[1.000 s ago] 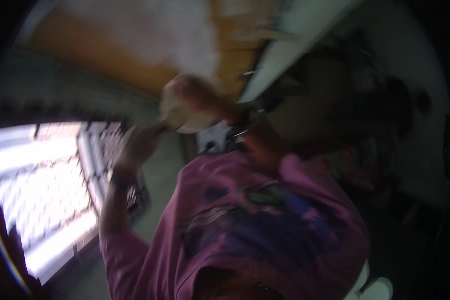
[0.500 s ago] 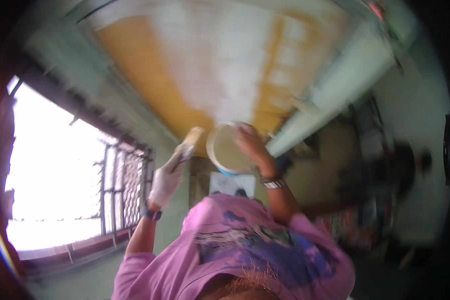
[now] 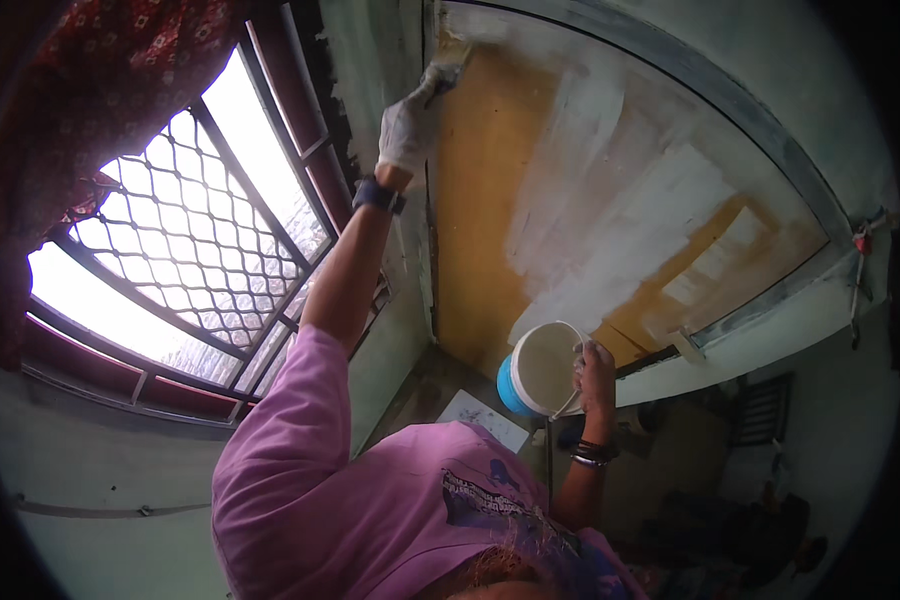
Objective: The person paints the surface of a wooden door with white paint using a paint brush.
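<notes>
Now the left hand [image 3: 408, 128] grips a brush [image 3: 455, 56], the right hand [image 3: 596, 378] a bucket [image 3: 512, 386].

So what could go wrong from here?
The bucket hangs from the right hand alone, gripped near the rim; if it tipped, anything inside might spill onto the pink shirt or the white sheet below.

The gloved left hand is stretched up to the edge of the orange, white-streaked panel, so a slip might smear the green wall beside it.
</notes>
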Motion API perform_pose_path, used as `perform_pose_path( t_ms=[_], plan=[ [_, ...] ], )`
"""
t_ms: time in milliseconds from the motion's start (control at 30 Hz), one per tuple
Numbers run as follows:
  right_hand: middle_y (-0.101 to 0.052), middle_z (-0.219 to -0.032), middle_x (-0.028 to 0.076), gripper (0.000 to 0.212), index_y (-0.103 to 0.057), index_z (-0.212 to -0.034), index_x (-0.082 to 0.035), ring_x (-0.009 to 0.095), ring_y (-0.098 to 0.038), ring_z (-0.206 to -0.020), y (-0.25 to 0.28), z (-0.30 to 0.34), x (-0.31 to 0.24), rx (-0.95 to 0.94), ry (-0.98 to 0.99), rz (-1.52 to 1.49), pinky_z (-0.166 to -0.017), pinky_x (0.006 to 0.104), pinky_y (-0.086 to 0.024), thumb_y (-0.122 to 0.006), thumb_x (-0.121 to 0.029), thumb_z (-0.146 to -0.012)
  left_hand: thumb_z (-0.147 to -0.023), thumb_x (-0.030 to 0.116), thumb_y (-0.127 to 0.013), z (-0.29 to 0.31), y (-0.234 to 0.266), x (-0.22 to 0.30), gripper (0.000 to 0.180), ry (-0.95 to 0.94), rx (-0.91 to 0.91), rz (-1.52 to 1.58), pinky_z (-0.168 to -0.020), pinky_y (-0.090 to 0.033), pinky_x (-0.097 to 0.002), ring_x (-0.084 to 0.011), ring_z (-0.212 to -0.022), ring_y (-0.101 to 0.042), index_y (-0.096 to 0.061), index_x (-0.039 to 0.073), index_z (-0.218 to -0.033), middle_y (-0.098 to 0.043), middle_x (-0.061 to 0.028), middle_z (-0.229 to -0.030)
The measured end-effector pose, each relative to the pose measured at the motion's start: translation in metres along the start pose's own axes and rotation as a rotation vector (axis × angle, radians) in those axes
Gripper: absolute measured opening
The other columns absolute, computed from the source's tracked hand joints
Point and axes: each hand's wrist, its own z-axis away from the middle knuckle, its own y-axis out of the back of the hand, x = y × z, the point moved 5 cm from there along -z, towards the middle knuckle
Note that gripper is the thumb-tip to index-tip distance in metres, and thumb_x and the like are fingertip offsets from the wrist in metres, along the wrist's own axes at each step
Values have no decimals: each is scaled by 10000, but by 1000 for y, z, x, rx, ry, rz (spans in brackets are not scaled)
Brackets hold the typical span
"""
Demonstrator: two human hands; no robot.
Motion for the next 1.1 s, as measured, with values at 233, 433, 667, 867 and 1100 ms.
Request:
perform_pose_path(
  t_ms=[233,433,667,867,1100],
  plan=[
    [-341,-534,-33,250,-479,-818,-40,48,-323,-385,-9,2,13,-5,-20,16,-341,208,-259,-387,-253,-911,-837,364,-482,-8,-42,-98,302,-86,-179,-206,-658,-464,-407,-364,-806,-572,-589,165,-1037,-596,-186,-842],
    [-344,-529,-32,244,-480,-812,-38,49,-305,-380,-6,3,13,43,-58,-2,-340,206,-250,-405,-253,-900,-863,304,-453,-20,-12,-52,275,-286,-286,-358,-613,-482,-365,-294,-741,-608,-583,123,-1024,-609,-156,-783],
    [-348,-542,-30,252,-483,-818,-39,52,-305,-373,-23,2,22,8,-59,-41,-332,204,-252,-426,-273,-891,-837,275,-459,-52,-17,-62,284,-380,0,-72,-617,-463,-405,-364,-767,-572,-560,130,-1059,-580,-194,-822],
    [-349,-534,-36,243,-479,-816,-44,40,-301,-374,-14,6,26,73,-100,-39,-333,197,-228,-434,-271,-890,-848,487,-398,57,-93,-200,441,180,-659,-421,-741,-456,-421,-363,-881,-570,-597,136,-1025,-604,-203,-899],
    [-352,-527,-36,228,-467,-816,-52,38,-299,-389,-21,5,13,43,-98,32,-350,203,-240,-397,-248,-908,-821,202,-501,-80,-13,-92,250,-735,-521,-343,-507,-453,-297,-185,-593,-580,-573,88,-1032,-622,-55,-773]
  ],
)
